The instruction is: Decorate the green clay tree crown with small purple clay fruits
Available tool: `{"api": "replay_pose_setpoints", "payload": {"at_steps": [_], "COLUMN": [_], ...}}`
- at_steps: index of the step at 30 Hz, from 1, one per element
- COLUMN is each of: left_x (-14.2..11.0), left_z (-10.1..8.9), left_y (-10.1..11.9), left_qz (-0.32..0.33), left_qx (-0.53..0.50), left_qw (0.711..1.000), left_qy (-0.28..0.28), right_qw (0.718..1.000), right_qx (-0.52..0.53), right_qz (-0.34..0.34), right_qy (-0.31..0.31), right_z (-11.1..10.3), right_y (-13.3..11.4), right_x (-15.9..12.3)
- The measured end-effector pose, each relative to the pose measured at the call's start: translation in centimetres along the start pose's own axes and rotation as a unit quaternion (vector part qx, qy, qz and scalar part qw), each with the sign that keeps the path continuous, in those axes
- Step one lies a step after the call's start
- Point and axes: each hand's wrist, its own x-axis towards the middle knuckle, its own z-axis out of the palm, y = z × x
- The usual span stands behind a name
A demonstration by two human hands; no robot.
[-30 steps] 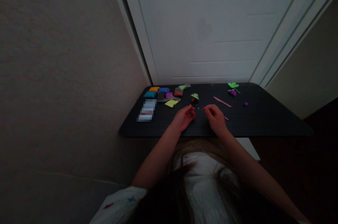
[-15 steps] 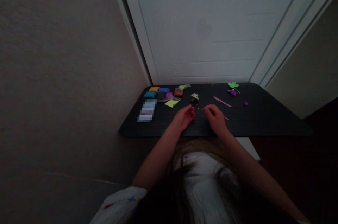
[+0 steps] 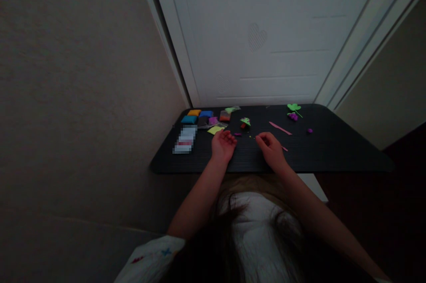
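Fingers of the left hand [image 3: 223, 147] lay loosely curled and slightly apart, palm upward; thumb and forefinger of the right hand [image 3: 270, 149] were close together, though whether they pinched anything I could not tell. Between the hands, a small purple piece [image 3: 237, 134] lay on the counter [image 3: 339, 149], its long axis running left to right, one end toward the left hand. Half a second earlier, that hand was nearer the right one, mostly hiding the piece. Beyond was a green-capped figure [image 3: 245, 121].
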Motion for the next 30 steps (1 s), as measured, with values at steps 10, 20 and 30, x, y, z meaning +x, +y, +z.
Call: {"api": "replay_pose_setpoints", "payload": {"at_steps": [10, 20, 30], "left_x": [-0.23, -0.2, -0.15], "left_z": [0.23, 0.21, 0.09], "left_y": [-0.18, -0.16, -0.26], "left_qz": [-0.009, -0.014, -0.016], "left_qx": [-0.014, -0.011, -0.004], "left_qw": [1.0, 1.0, 1.0], "left_qy": [-0.001, -0.001, -0.003], "right_qw": [1.0, 1.0, 0.999], "right_qx": [-0.002, -0.009, -0.034], "right_qz": [-0.017, -0.007, -0.007], "right_qy": [-0.01, -0.005, -0.013], "right_z": [0.2, 0.2, -0.01], "right_y": [0.53, 0.47, 0.03], "right_x": [0.07, 0.09, 0.01]}}
